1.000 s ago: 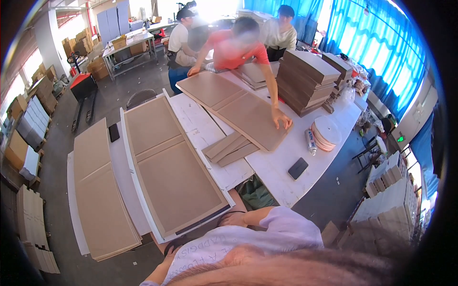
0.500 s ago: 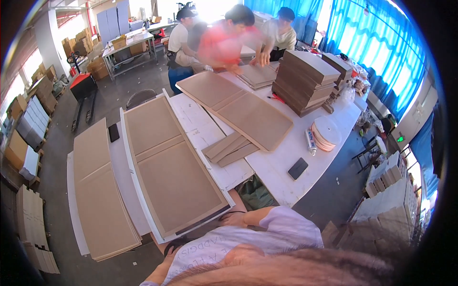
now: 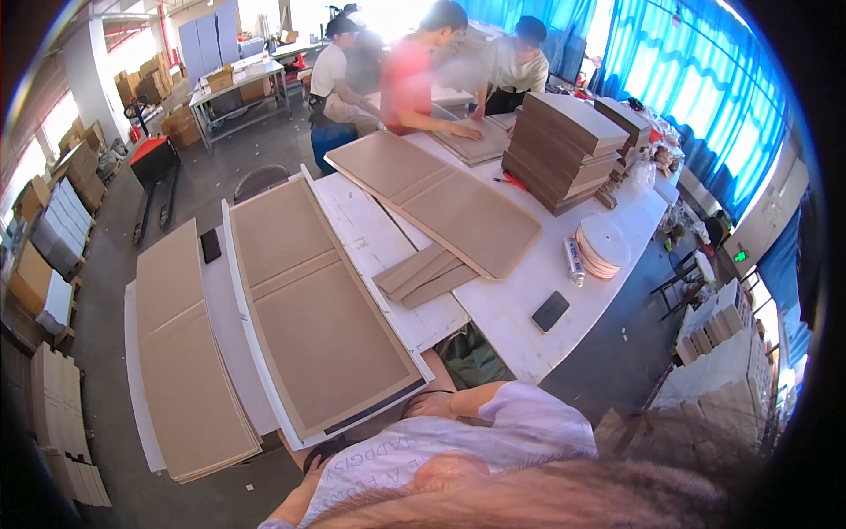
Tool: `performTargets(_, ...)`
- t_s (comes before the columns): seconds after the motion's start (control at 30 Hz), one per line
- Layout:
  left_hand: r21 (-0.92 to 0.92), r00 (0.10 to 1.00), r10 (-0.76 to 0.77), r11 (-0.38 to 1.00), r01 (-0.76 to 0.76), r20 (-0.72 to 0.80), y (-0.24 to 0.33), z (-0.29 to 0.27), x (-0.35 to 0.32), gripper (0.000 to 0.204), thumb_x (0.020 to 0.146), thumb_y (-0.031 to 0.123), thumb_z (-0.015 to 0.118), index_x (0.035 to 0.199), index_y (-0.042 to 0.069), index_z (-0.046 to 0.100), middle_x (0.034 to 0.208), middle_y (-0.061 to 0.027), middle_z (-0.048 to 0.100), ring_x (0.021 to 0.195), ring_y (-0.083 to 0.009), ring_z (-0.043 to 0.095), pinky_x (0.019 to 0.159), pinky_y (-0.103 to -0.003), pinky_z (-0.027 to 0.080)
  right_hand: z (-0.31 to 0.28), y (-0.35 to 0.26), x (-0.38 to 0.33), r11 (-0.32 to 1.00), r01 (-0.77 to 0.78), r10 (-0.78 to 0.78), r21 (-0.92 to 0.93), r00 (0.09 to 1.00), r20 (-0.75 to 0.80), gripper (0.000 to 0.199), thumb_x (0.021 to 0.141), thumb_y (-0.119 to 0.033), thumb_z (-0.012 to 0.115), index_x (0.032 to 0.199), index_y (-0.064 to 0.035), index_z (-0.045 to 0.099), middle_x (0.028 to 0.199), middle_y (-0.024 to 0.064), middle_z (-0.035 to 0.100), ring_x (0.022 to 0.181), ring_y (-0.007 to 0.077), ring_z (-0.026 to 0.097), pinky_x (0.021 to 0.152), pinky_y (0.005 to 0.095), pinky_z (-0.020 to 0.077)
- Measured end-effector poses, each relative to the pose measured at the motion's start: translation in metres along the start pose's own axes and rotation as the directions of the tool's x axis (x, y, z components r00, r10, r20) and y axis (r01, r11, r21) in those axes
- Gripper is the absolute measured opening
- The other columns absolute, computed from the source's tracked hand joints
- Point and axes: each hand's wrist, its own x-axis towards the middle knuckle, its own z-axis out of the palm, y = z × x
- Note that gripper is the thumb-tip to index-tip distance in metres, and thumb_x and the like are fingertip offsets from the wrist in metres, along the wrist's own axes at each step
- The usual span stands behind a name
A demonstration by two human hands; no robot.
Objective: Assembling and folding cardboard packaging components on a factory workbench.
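Low in the view, just beyond my white shirt, my left hand [image 3: 315, 465] is down beside dark cloth near the front end of a long brown board panel [image 3: 335, 344]. My right hand [image 3: 430, 405] rests near that panel's front right corner, a thin dark band by its wrist. The fingers of both hands are mostly hidden, so I cannot tell if they hold anything. The panel lies in a shallow white frame [image 3: 256, 331], with a crease across its middle. To its left lies a stack of creased brown boards [image 3: 185, 353].
Another brown board [image 3: 471, 220] lies slantwise beyond, beside brown strips [image 3: 427, 275]. On the right are a phone [image 3: 550, 311], a tube [image 3: 575, 264], a tape roll [image 3: 604, 242] and a tall board stack [image 3: 564, 150]. Co-workers [image 3: 410, 84] stand at the far end.
The co-worker in red has straightened and shifted left, one hand now flat on the far boards. My hands and the near panel stay almost where they were.
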Motion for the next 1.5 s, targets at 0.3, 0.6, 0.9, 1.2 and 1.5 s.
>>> performTargets(0.3,0.316,0.972,-0.031,0.947,-0.046,0.234,0.009,-0.025,0.014,0.054,0.085,0.037,0.045,0.137,0.020,0.045,0.147,-0.0059,0.036,0.140,-0.0226,0.024,0.108,-0.057,0.017,-0.014,-0.001,0.008,0.998,0.004,-0.007,0.060,0.998,0.062,0.038,0.074,-0.019,0.062,0.103,0.0044,0.057,0.098,0.0230,0.062,0.094,0.0370,0.059,0.084,0.0442,0.0459)
performTargets(0.6,0.295,0.947,0.052,0.944,-0.150,0.318,-0.003,-0.014,-0.003,0.053,0.085,0.037,0.045,0.136,0.020,0.046,0.147,-0.0057,0.035,0.139,-0.0241,0.024,0.109,-0.056,0.018,0.005,0.015,-0.038,0.884,-0.455,0.447,0.108,0.755,-0.479,0.016,0.084,-0.019,0.058,0.098,-0.0119,0.059,0.085,0.0085,0.061,0.083,0.0282,0.062,0.066,0.0382,0.0506)
performTargets(0.9,0.293,0.937,0.072,0.939,-0.179,0.343,-0.004,-0.013,-0.009,0.052,0.086,0.037,0.044,0.136,0.021,0.046,0.147,-0.0056,0.034,0.139,-0.0257,0.025,0.110,-0.055,0.018,-0.076,0.052,-0.152,0.543,-0.839,0.608,0.026,0.371,-0.702,0.019,0.078,-0.018,0.060,0.095,-0.0133,0.064,0.085,0.0069,0.061,0.085,0.0272,0.060,0.071,0.0401,0.0505)
performTargets(1.2,0.326,0.960,-0.029,0.943,-0.066,0.278,0.001,-0.019,0.001,0.051,0.086,0.037,0.044,0.135,0.021,0.047,0.148,-0.0055,0.033,0.138,-0.0273,0.025,0.111,-0.054,0.019,-0.084,0.140,-0.206,-0.201,-0.897,0.793,0.394,-0.385,-0.472,0.040,0.091,-0.024,0.042,0.126,-0.0095,0.053,0.154,0.0037,0.020,0.142,0.0235,0.019,0.110,0.0487,0.0257)
performTargets(1.5,-0.173,0.957,-0.257,0.945,0.278,0.133,0.016,-0.012,-0.003,0.051,0.086,0.039,0.045,0.135,0.023,0.046,0.149,-0.0063,0.030,0.138,-0.0295,0.025,0.113,-0.050,0.020,-0.118,0.129,-0.198,-0.242,-0.949,0.884,0.201,-0.301,-0.357,0.051,0.091,-0.018,0.036,0.141,-0.0092,0.036,0.153,0.0009,0.024,0.143,0.0186,0.016,0.114,0.0498,0.0191)
